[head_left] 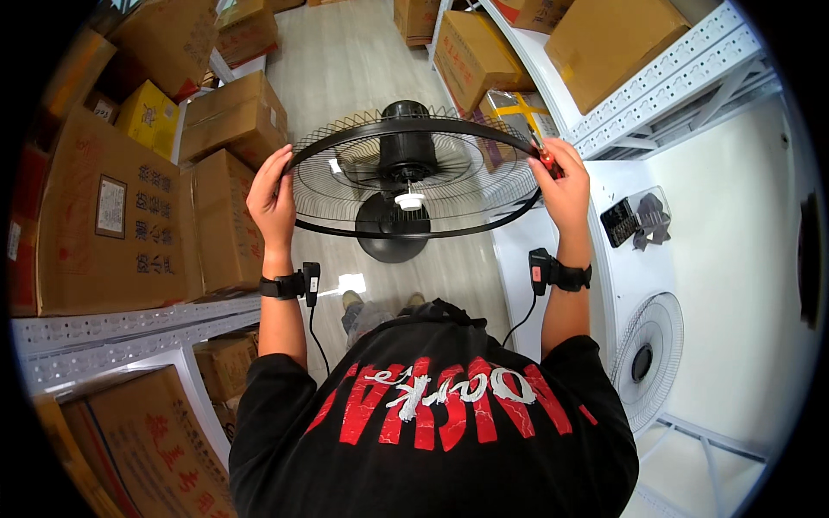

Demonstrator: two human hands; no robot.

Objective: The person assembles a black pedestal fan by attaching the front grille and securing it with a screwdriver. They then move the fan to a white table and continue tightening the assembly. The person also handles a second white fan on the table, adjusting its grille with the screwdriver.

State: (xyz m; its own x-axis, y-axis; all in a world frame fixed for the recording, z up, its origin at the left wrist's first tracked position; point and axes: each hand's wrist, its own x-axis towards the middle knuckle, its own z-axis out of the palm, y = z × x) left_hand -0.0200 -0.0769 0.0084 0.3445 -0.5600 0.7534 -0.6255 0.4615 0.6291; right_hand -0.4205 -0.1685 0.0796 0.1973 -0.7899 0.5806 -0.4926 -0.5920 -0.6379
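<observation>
A black standing fan is in front of me, its wire rear guard [345,203] facing me, with a dark rim ring around it. Behind the wires is the motor housing [408,147]; a white plastic nut [409,202] sits on the shaft at the centre. Below shows the round base [393,246] on the floor. My left hand [273,203] is closed on the rim's left side. On the right side, my right hand [566,186] is closed around a red-handled screwdriver [549,162], its fingers also against the rim. The screwdriver's shaft points up and away. No blades are visible on the shaft.
To my right, a white shelf holds a black case of small parts [619,222] beside crumpled grey material [652,222]. Another wire fan grille [665,345] with a black centre leans nearby. Cardboard boxes [73,233] fill the left shelves; more boxes [479,60] stand far right.
</observation>
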